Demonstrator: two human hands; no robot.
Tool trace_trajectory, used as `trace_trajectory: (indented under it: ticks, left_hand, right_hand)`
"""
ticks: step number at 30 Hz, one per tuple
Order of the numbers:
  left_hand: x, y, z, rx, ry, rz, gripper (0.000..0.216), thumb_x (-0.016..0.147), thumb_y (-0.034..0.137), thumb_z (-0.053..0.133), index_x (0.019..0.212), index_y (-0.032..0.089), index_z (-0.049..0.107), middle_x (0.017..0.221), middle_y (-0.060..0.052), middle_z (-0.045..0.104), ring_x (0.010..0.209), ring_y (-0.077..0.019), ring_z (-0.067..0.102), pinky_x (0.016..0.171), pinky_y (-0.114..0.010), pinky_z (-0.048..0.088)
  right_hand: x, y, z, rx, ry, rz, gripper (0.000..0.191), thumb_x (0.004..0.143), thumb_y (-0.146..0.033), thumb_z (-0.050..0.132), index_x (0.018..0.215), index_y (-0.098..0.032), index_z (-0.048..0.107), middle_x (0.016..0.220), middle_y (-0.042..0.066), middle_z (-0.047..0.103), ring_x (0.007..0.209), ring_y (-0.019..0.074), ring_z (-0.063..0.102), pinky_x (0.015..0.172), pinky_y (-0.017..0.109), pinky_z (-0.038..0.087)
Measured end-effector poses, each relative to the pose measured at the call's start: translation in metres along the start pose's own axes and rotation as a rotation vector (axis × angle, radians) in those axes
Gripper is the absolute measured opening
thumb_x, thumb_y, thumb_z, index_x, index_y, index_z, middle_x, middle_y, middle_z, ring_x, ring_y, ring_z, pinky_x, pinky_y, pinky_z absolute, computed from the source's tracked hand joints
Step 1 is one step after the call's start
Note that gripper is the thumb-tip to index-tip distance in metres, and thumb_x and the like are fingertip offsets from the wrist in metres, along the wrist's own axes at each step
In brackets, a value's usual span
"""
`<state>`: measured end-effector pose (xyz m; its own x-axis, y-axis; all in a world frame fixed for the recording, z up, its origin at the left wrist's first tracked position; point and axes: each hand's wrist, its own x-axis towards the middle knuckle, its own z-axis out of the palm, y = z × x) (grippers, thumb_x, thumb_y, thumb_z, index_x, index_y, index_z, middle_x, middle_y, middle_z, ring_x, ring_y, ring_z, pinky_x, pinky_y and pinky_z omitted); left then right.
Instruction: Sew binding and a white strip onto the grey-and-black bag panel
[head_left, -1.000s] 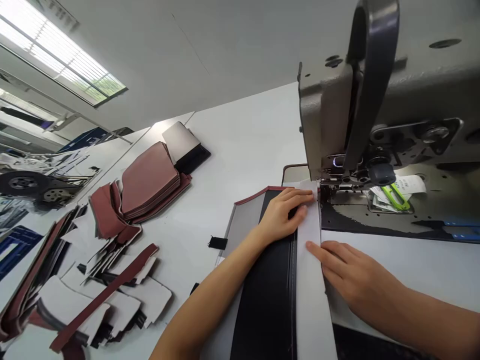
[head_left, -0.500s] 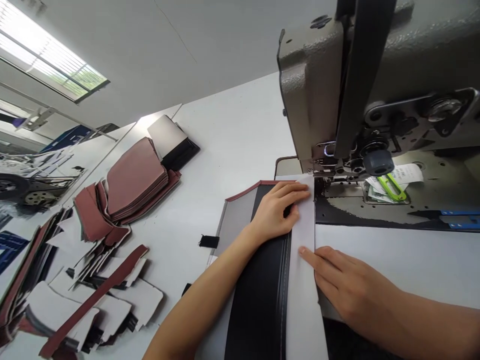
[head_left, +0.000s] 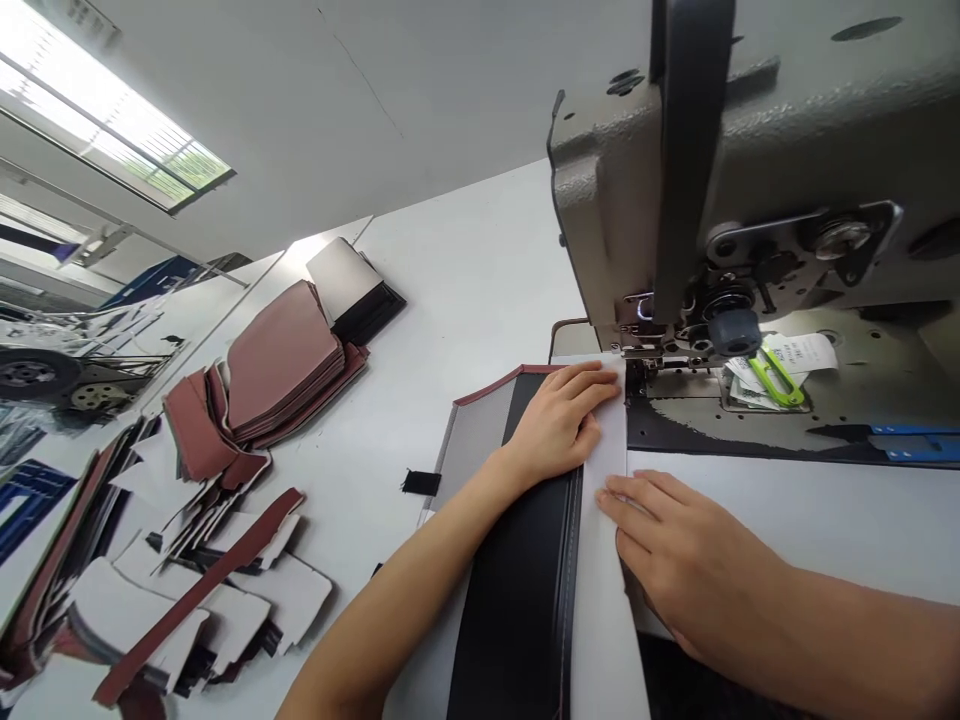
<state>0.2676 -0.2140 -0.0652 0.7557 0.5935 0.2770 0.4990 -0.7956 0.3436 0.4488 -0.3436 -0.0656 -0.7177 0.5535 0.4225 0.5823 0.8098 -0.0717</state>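
Observation:
A long white strip (head_left: 604, 600) lies along the right edge of a black stitched panel (head_left: 521, 600) and runs up under the presser foot (head_left: 634, 352) of a grey sewing machine (head_left: 750, 170). My left hand (head_left: 559, 420) rests flat on the strip and panel just before the foot, fingers pointing right. Lower down, the spread fingers of my right hand (head_left: 675, 560) press on the strip's right edge. A dark red trimmed edge (head_left: 487, 385) of the work piece shows at its far left corner.
Stacks of dark red leather pieces (head_left: 285, 365) and loose white-backed cut pieces (head_left: 187, 590) cover the white table (head_left: 465, 270) at the left. A small black scrap (head_left: 420, 482) lies near the work piece. Green thread snips (head_left: 776, 375) and paper labels sit on the machine bed.
My right hand has slid a little up the strip toward the foot and its fingers have spread. The left hand stays pressed by the foot. The view shifted slightly.

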Motion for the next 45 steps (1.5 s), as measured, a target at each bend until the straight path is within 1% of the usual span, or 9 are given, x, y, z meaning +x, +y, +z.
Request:
trace_trajectory:
  ticks: [3,6,8,11,15,23,32,39,45]
  left_hand:
    - [0.0,0.001,0.0,0.005,-0.02,-0.015,0.046,0.085,0.008,0.043,0.124,0.018,0.064,0.143,-0.008,0.061,0.135,-0.0242,0.053,0.117,-0.043,0.043]
    - [0.0,0.001,0.0,0.02,-0.03,-0.017,0.047,0.084,0.006,0.042,0.124,0.019,0.063,0.147,-0.007,0.058,0.138,-0.0245,0.05,0.119,-0.044,0.042]
    - [0.0,0.0,0.001,0.031,-0.034,-0.011,0.048,0.083,0.005,0.042,0.125,0.019,0.062,0.148,-0.007,0.058,0.143,-0.0247,0.046,0.121,-0.045,0.04]
    - [-0.001,-0.002,0.002,0.059,-0.038,-0.01,0.048,0.083,0.005,0.043,0.126,0.019,0.061,0.148,-0.007,0.058,0.146,-0.0256,0.041,0.123,-0.046,0.038]
    - [-0.002,-0.002,0.003,0.102,-0.031,-0.014,0.05,0.082,0.005,0.044,0.128,0.018,0.059,0.15,-0.007,0.056,0.146,-0.0264,0.04,0.123,-0.048,0.036]
    - [-0.003,-0.001,0.004,0.096,0.009,0.004,0.048,0.091,0.007,0.04,0.133,0.016,0.059,0.143,-0.009,0.061,0.136,-0.0239,0.052,0.118,-0.045,0.044]
    - [-0.005,-0.006,0.006,0.072,-0.062,0.009,0.054,0.095,0.009,0.035,0.146,0.016,0.05,0.156,-0.009,0.05,0.15,-0.0223,0.04,0.126,-0.045,0.036]
    - [-0.002,-0.001,0.006,0.107,-0.019,-0.017,0.049,0.096,0.01,0.036,0.141,0.016,0.056,0.149,-0.008,0.057,0.144,-0.0223,0.047,0.123,-0.044,0.04]
    - [0.002,-0.001,0.006,0.095,-0.007,-0.101,0.04,0.099,0.021,0.045,0.137,0.018,0.057,0.148,-0.008,0.059,0.142,-0.0246,0.047,0.123,-0.046,0.04]
  right_hand:
    - [0.007,-0.002,0.005,-0.134,-0.005,-0.091,0.019,0.077,-0.017,0.064,0.088,-0.01,0.077,0.107,0.024,0.072,0.096,0.0315,0.067,0.072,0.038,0.055]
    - [0.014,-0.002,0.005,-0.19,-0.107,-0.182,0.018,0.079,-0.016,0.063,0.086,-0.007,0.077,0.106,0.029,0.071,0.084,0.032,0.069,0.057,0.036,0.049]
    - [0.017,0.001,0.001,-0.197,-0.147,-0.273,0.02,0.081,-0.017,0.062,0.088,-0.006,0.077,0.106,0.031,0.07,0.082,0.0336,0.069,0.054,0.036,0.047]
    - [0.016,0.006,-0.003,-0.206,-0.114,-0.357,0.024,0.081,-0.017,0.061,0.093,-0.004,0.078,0.106,0.032,0.07,0.086,0.0374,0.071,0.051,0.036,0.047]
    - [0.01,0.011,0.0,-0.223,-0.001,-0.341,0.021,0.08,-0.014,0.06,0.089,-0.004,0.076,0.105,0.031,0.071,0.086,0.0371,0.072,0.043,0.033,0.044]
    - [0.004,0.014,0.007,-0.217,0.129,-0.303,0.017,0.083,-0.012,0.055,0.082,-0.007,0.071,0.1,0.028,0.072,0.084,0.033,0.073,0.044,0.03,0.045]
    - [0.001,0.012,0.011,-0.196,0.133,-0.267,0.018,0.082,-0.013,0.057,0.091,-0.005,0.071,0.103,0.027,0.072,0.09,0.0345,0.072,0.047,0.031,0.047]
    - [0.0,0.012,0.01,-0.184,0.134,-0.238,0.019,0.085,-0.011,0.054,0.091,-0.006,0.07,0.103,0.024,0.072,0.091,0.0308,0.071,0.056,0.032,0.049]
    - [-0.005,0.023,0.012,-0.146,0.103,-0.198,0.019,0.093,-0.007,0.048,0.092,-0.011,0.067,0.109,0.02,0.07,0.101,0.0246,0.066,0.068,0.031,0.048]
